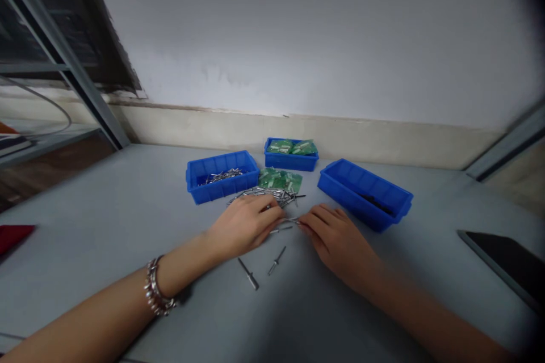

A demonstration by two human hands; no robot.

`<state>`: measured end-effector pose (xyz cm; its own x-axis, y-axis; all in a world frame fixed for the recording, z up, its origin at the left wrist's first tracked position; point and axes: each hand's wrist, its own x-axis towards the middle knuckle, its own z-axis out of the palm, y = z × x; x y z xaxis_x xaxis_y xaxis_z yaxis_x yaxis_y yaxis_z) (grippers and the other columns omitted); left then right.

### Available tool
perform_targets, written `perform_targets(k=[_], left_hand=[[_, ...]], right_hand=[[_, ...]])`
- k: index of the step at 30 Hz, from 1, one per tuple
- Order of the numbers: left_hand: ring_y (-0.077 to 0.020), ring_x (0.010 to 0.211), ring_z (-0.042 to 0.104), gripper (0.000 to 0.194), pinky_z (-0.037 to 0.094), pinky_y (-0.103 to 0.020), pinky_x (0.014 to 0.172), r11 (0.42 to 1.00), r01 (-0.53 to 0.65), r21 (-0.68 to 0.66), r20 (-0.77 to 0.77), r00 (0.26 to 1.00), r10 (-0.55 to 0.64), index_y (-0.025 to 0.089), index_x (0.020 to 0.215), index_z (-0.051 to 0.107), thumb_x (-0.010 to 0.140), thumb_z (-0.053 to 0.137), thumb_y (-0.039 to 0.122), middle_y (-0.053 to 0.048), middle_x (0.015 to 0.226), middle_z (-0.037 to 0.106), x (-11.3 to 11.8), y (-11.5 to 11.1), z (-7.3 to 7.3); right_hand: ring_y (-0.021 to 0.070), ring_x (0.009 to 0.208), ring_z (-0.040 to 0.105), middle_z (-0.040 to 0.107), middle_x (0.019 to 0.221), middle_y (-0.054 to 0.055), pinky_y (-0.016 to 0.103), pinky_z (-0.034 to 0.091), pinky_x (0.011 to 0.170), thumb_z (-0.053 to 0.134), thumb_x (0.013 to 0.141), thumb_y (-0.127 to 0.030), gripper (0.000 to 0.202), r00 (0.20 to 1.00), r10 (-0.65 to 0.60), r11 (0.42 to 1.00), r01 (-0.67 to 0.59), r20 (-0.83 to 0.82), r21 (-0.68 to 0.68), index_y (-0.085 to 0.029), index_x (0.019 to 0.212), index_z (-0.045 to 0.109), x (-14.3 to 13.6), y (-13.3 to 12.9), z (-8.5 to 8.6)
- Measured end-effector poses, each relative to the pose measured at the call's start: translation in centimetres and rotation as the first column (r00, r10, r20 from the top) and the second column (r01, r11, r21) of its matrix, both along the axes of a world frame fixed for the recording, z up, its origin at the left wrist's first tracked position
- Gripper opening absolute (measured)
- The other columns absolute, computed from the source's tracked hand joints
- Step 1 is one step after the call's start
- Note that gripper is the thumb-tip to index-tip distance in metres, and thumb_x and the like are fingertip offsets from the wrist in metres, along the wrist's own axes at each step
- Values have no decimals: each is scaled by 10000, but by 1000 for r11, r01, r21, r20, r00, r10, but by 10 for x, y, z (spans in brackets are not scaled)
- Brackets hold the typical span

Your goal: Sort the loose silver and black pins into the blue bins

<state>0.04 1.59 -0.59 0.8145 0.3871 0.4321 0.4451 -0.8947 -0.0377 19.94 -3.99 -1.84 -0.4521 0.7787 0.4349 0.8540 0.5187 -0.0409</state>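
My left hand is at the near edge of a pile of silver blind rivets, its fingers closed. My right hand faces it, thumb and fingers pinched together. A thin blind rivet spans the small gap between both sets of fingertips; its ends are hidden in them. Just below, another blind rivet lies partly behind my left hand. Nearer to me, a thick blind rivet and a slimmer blind rivet lie apart on the grey table.
A blue bin at left holds rivets; the blue bin at back holds green-printed packets. Another green packet lies behind the pile. The right blue bin holds small dark pieces. A dark flat device lies far right, a red item far left.
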Motion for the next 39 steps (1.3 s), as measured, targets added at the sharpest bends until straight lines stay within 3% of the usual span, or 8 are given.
perform_targets(k=[5,12,19,27,34,39], left_hand=[[-136,678,527,248,430,-252,581,999,-19,-48,-80,997,15,158,875,563,920,333,239,-41,818,539,0,0,-1],[-151,713,534,263,450,-278,610,1000,5,-5,23,1000,-4,158,871,563,924,321,245,-47,844,558,0,1,-1],[-145,695,532,244,446,-271,595,999,-11,-45,-62,998,8,157,894,565,915,333,230,-47,836,546,0,0,-2],[-151,734,535,258,456,-281,626,1000,-12,-24,10,1000,12,170,890,556,927,315,254,-47,867,553,0,-1,-1],[-148,696,533,240,446,-267,595,996,-27,-85,-104,994,19,152,878,556,916,336,239,-55,857,543,0,0,0],[-151,737,533,257,455,-280,636,998,-16,-65,-10,1000,15,161,904,555,926,317,254,-55,885,540,0,-1,0]], right_hand=[[197,753,544,604,774,63,345,419,695,356,900,-181,249,999,3,999,-1,-39,52,-162,833,595,-1,-1,3],[208,771,557,612,792,51,373,429,703,425,863,-145,186,1000,-13,998,15,23,-69,-177,829,605,-1,2,-2],[200,751,548,605,773,64,359,434,693,372,894,-176,239,999,0,999,2,-45,46,-149,845,604,-1,0,3],[202,778,569,622,801,48,368,440,701,424,862,-151,188,999,-27,996,30,40,-82,-189,826,605,-2,1,1],[199,760,556,609,772,63,361,434,709,383,889,-172,231,998,-7,1000,7,-55,8,-155,834,607,-3,-2,5],[197,768,566,622,786,48,355,438,702,427,863,-149,180,1000,-5,998,5,0,-67,-177,829,602,-3,-1,2]])
